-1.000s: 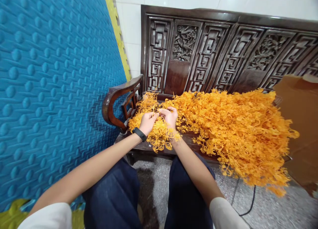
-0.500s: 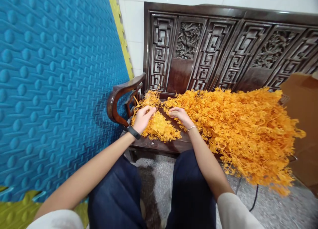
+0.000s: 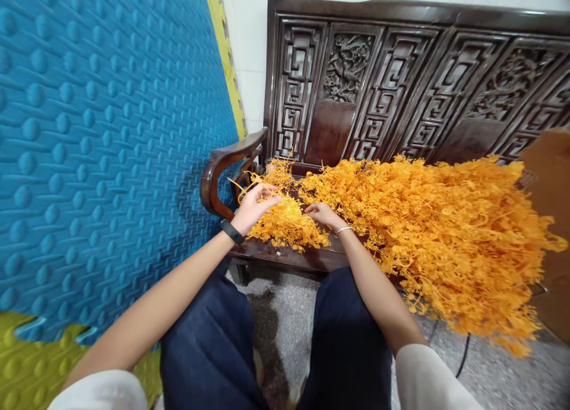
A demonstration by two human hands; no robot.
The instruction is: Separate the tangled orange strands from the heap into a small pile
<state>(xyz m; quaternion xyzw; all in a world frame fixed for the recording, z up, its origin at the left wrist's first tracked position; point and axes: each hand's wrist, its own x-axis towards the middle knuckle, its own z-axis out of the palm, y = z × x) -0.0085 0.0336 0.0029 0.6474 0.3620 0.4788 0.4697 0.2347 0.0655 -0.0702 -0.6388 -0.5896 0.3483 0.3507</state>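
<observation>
A small heap of yellow-orange plastic-looking sprigs [image 3: 289,226] lies on the dark wooden bench seat [image 3: 289,258]. My left hand [image 3: 256,208] is over the heap's left side, thumb and fingers apart, with nothing seen gripped between them. At the heap's right edge is my right hand [image 3: 325,214], its fingers curled together in a pinch. Whatever its fingertips hold is too small to make out. Beside that hand spreads a much larger pile of similar orange sprigs [image 3: 440,238], reaching past the seat's front edge.
The bench's curved armrest [image 3: 222,167] stands left of the small heap, and its carved backrest [image 3: 333,125] rises behind. Blue foam matting [image 3: 111,161] forms a wall on the left. A brown cardboard box [image 3: 550,220] is at the far right. My knees are against the bench front.
My left hand has opened its thumb away from its fingers and shifted slightly left. My right hand's fingers have curled closer together. The whole view has shifted a little.
</observation>
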